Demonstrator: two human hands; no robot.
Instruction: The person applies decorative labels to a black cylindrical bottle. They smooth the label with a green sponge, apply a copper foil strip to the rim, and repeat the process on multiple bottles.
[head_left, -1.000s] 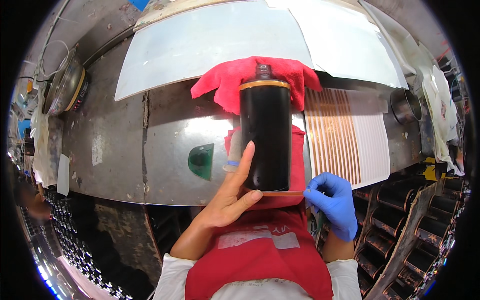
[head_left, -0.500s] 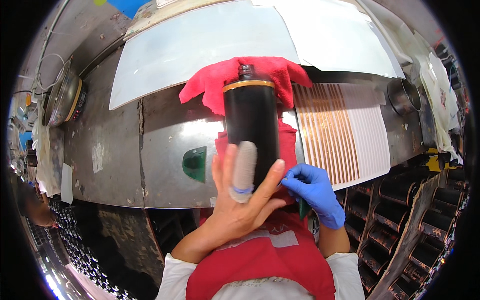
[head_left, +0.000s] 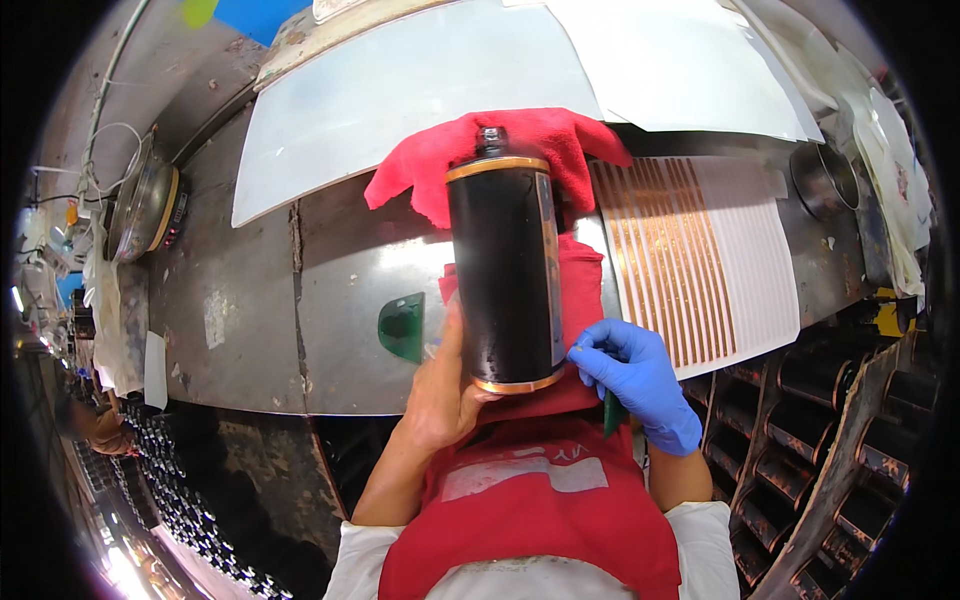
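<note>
A black bottle point(head_left: 500, 270) with a short dark neck and gold bands at both ends lies on a red cloth point(head_left: 585, 290), its neck pointing away from me. Coloured decoration shows along its right side. My bare left hand point(head_left: 437, 395) grips the lower left of the bottle, its fingers partly hidden beneath. In a blue glove, my right hand point(head_left: 635, 375) has thumb and forefinger pinched at the bottle's lower right edge; anything between these tips is too small to make out. A green flat piece point(head_left: 612, 412) sticks out below the gloved fingers, apparently held in the palm.
On the metal table point(head_left: 235, 310), another green flat piece point(head_left: 401, 327) lies left of the bottle. A white sheet with gold strips point(head_left: 755, 270) is at the right, near a metal cup point(head_left: 825, 180). Large pale boards point(head_left: 420, 95) lie behind. Racks of dark cylinders point(head_left: 790, 430) stand lower right.
My left hand has moved from on top of the bottle to its lower left side. The bottle has turned, showing its decorated right side and lower gold band. My right hand stays near the lower edge.
</note>
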